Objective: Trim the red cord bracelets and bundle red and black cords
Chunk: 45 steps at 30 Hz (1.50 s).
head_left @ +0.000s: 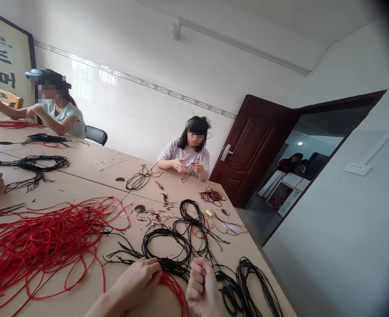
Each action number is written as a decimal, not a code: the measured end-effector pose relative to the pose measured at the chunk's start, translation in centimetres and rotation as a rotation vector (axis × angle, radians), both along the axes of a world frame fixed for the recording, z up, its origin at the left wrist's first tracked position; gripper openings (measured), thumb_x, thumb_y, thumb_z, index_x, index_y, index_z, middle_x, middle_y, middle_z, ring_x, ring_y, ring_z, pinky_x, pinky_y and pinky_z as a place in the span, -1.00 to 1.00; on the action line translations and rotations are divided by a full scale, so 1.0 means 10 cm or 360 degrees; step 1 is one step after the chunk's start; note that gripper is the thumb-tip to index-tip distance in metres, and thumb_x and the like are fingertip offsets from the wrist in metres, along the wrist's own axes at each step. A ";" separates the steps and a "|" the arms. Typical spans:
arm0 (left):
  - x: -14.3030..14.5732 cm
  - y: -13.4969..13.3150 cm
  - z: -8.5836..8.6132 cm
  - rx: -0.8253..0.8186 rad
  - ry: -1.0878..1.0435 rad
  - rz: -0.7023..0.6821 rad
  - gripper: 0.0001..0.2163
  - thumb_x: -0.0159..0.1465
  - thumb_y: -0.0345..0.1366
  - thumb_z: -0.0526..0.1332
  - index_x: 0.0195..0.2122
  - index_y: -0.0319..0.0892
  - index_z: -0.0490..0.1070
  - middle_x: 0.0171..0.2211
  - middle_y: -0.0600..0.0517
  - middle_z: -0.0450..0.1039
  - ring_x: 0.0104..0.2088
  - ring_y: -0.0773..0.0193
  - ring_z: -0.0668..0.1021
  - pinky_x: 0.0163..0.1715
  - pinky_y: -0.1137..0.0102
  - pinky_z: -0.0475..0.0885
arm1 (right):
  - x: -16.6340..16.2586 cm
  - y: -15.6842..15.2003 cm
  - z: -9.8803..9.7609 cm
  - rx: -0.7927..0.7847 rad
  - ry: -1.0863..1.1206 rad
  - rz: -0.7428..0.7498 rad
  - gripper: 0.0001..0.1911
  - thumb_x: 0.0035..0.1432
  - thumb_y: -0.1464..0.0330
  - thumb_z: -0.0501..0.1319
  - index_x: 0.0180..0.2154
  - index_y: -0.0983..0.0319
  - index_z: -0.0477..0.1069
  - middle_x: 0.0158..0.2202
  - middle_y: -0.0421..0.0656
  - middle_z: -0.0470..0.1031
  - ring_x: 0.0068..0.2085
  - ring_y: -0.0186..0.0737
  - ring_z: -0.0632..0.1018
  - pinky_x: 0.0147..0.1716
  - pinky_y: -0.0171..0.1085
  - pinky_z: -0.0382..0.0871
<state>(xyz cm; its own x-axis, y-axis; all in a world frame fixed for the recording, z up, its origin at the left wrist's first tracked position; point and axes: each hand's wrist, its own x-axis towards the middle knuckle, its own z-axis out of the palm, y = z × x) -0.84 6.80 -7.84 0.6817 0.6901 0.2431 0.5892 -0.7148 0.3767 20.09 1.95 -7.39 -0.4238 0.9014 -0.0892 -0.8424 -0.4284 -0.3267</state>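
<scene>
My left hand (140,279) is closed at the near table edge, fingertips pressed together beside a bundle of red cords (174,288). Whatever it pinches is hidden. To its right, my right hand (201,284) is curled into a fist, and its contents do not show. The red cords curve down between both hands. Just beyond them lies a coil of black cords (166,233) with knotted ends spread leftward. Black-handled scissors (230,293) lie beside my right hand, next to another black cord bundle (257,286).
A large tangled heap of red cord (49,242) covers the left of the table (92,176). Cord scraps (153,215) lie near a round table hole (140,209). Across the table, one person (189,149) handles a cord; another person (60,110) works at far left.
</scene>
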 end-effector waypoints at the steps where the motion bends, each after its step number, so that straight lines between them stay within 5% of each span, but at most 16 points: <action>1: 0.00 0.00 0.00 -0.0002 0.0000 0.0000 -0.72 0.35 -0.41 -0.03 -0.42 -0.15 0.41 -0.38 -0.01 0.52 -0.38 0.22 0.54 -0.36 0.39 0.32 | 0.00 0.00 0.00 -0.0017 0.0012 0.0006 -0.36 -0.07 0.36 0.32 -0.69 0.18 -0.24 -0.77 -0.51 -0.33 -0.72 -0.57 -0.23 -0.76 -0.49 -0.22; 24: 0.00 0.01 -0.01 -0.0021 -0.0008 0.0003 -0.72 0.35 -0.41 -0.05 -0.41 -0.16 0.40 -0.37 -0.01 0.52 -0.37 0.21 0.55 -0.36 0.38 0.33 | -0.10 -0.06 0.10 -0.0324 0.0155 0.0011 -0.45 -0.17 0.43 0.29 -0.74 0.14 -0.15 -0.75 -0.52 -0.37 -0.74 -0.59 -0.22 -0.77 -0.48 -0.26; 45: -0.01 -0.01 -0.01 0.0058 -0.0039 -0.0015 -0.71 0.34 -0.43 -0.04 -0.43 -0.15 0.41 -0.40 0.01 0.53 -0.41 0.25 0.55 -0.40 0.42 0.32 | -0.14 -0.08 0.09 -0.0236 -0.0071 -0.0015 -0.39 -0.12 0.38 0.27 -0.69 0.16 -0.27 -0.75 -0.51 -0.41 -0.73 -0.56 -0.27 -0.79 -0.52 -0.25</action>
<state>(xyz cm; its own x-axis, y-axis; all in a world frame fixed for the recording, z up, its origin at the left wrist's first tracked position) -0.93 6.68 -7.89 0.6819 0.6738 0.2846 0.5733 -0.7339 0.3642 18.68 1.16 -6.47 -0.4081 0.8808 -0.2400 -0.8326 -0.4669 -0.2980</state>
